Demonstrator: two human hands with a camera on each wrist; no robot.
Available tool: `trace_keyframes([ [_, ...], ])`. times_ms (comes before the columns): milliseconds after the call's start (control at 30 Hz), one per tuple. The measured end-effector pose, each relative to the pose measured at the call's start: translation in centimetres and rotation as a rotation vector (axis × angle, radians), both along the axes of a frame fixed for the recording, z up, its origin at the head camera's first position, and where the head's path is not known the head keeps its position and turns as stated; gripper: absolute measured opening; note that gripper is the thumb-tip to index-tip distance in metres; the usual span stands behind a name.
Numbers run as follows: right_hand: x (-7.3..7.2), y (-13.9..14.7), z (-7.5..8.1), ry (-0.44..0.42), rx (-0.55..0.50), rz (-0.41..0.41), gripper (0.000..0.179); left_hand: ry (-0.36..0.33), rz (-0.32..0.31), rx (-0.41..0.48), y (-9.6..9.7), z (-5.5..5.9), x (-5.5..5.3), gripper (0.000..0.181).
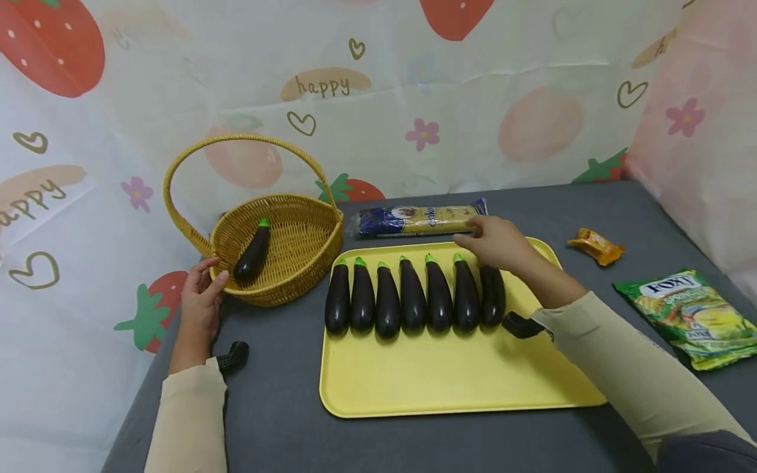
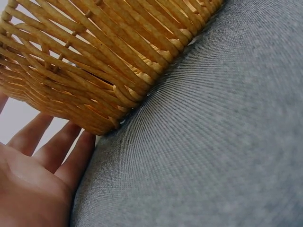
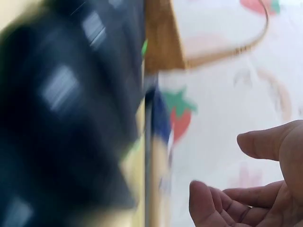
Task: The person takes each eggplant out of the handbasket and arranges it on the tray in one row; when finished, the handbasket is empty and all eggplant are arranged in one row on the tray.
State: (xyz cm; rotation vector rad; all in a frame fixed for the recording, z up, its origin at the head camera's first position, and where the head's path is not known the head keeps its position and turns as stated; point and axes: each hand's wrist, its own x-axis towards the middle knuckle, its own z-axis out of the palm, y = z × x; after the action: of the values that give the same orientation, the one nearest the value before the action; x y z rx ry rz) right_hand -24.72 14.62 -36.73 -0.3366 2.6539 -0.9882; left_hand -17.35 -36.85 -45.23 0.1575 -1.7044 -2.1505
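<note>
My left hand [image 1: 201, 303] is at the left side of a wicker basket [image 1: 301, 263], its fingers [image 2: 71, 151] straight against the outer wall near the base. Inside the basket lies one eggplant [image 1: 253, 253] with a green stem end. Several more eggplants [image 1: 387, 305] lie side by side in a row on a yellow tray [image 1: 437, 381]. Over the row's right end hovers my right hand [image 1: 499, 244], thumb and fingers apart with nothing between them. It partly covers the top of the rightmost eggplant [image 1: 493, 299]. In the right wrist view, dark eggplants [image 3: 61, 109] look blurred.
A blue and yellow plastic packet [image 1: 420, 220] lies behind the tray. Further right are a small orange wrapped item [image 1: 596, 246] and a green FOX'S bag [image 1: 688, 315]. The basket's tall handle [image 1: 248, 138] arches upward. A printed curtain [image 1: 473, 98] stands behind the grey table [image 1: 272, 407].
</note>
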Motion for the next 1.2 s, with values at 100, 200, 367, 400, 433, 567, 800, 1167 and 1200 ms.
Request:
trace_keyframes([
  [100, -0.7, -4.3, 1.2, 0.001, -0.062, 0.088, 0.062, 0.004, -0.007, -0.008, -0.2, -0.1, 0.0, 0.034],
  [200, -1.0, -9.1, 2.1, 0.030, -0.086, 0.170, 0.057, 0.012, -0.017, -0.019, -0.3, -0.2, 0.0, 0.034],
  [367, -1.5, -16.8, 3.4, 0.123, -0.051, 0.275, 0.056, -0.013, -0.016, -0.032, -0.2, -0.3, 0.0, 0.035],
  [400, -1.6, -18.2, 3.5, 0.129, -0.058, 0.288, 0.056, -0.021, -0.013, -0.037, -0.2, -0.3, 0.0, 0.036],
  [433, -1.8, -19.5, 3.5, 0.134, -0.072, 0.297, 0.055, -0.027, -0.009, -0.040, -0.2, -0.3, 0.0, 0.035],
  [567, -2.3, -24.7, 2.8, 0.100, -0.162, 0.303, 0.054, -0.026, -0.001, -0.053, -0.3, -0.3, 0.1, 0.033],
  [800, -1.9, -33.2, 0.0, 0.111, -0.113, 0.331, 0.056, -0.007, 0.024, -0.045, -0.8, -0.2, 0.2, 0.029],
  [1167, -2.2, -37.6, -2.5, 0.048, 0.182, 0.348, 0.056, -0.048, 0.010, -0.085, -0.5, -0.3, -0.1, 0.034],
  [1200, -2.2, -37.8, -2.6, 0.060, 0.213, 0.370, 0.056, -0.047, 0.011, -0.086, -0.7, -0.2, -0.2, 0.034],
])
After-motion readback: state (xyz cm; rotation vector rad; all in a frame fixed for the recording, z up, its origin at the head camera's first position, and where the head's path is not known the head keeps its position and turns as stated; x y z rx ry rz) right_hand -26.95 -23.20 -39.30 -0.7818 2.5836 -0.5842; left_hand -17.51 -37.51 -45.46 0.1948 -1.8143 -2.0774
